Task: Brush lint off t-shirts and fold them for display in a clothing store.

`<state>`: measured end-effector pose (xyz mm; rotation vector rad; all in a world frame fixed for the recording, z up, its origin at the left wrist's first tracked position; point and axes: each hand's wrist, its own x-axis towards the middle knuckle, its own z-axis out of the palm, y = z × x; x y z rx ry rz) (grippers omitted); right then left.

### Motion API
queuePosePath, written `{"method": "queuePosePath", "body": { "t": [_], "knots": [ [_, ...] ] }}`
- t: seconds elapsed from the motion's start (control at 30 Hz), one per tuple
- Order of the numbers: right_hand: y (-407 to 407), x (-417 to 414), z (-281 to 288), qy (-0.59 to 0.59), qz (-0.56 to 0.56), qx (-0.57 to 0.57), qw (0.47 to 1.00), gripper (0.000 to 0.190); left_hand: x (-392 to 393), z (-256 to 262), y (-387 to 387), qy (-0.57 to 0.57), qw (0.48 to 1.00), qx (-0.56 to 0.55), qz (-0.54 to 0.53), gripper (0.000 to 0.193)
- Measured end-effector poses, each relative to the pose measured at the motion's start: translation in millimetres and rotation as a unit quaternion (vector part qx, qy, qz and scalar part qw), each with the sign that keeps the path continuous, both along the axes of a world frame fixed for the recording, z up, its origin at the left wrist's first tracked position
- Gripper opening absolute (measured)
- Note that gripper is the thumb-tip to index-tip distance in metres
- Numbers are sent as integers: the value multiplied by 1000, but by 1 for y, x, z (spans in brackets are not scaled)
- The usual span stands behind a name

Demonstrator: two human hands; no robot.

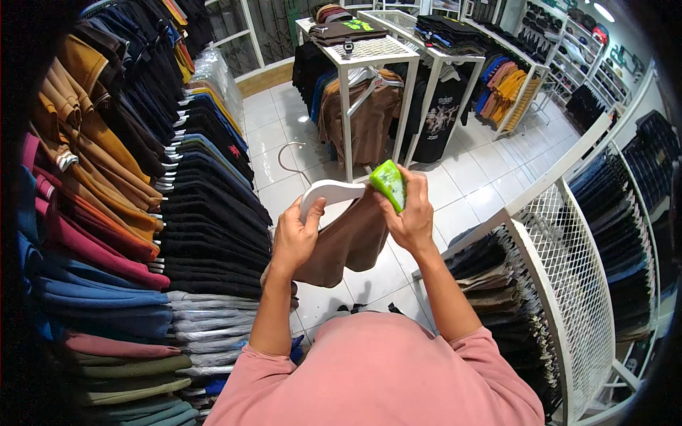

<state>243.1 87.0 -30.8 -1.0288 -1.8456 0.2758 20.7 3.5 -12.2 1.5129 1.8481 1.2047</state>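
Observation:
My left hand [298,234] grips one end of a white clothes hanger [333,191], its metal hook pointing away from me to the upper left. A brown garment [341,245] hangs down below the hanger, between my two hands. In my right hand [413,213] is a bright green object [390,183] with a pale, patterned face; its exact kind is unclear. It lies by the hanger's right end, and my right thumb and fingers close around it. Whether my right hand also holds the garment is hidden.
Dense rows of hanging shirts [213,213] line the left side. Ahead stand white metal display racks [373,50] bearing folded clothes and a wristwatch [348,47]. A white mesh-sided rack [567,277] with hung garments is close on my right. White floor tiles [469,170] lie between them.

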Motion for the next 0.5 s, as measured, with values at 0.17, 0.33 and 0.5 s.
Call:
{"method": "queuePosePath", "body": {
  "t": [0.17, 0.33, 0.5],
  "knots": [
    [66, 65, -65, 37, -249, -165, 954, 59, -1, 3, -4, -48, 998, 51, 7, 42],
    [34, 52, -23, 120, -134, -90, 979, 61, -6, 4, -12, 37, 994, 84, -52, 26],
    [15, 20, 1, 24, 75, 5, 997, 56, -4, 6, -9, 210, 951, 196, -110, 32]
  ]
}}
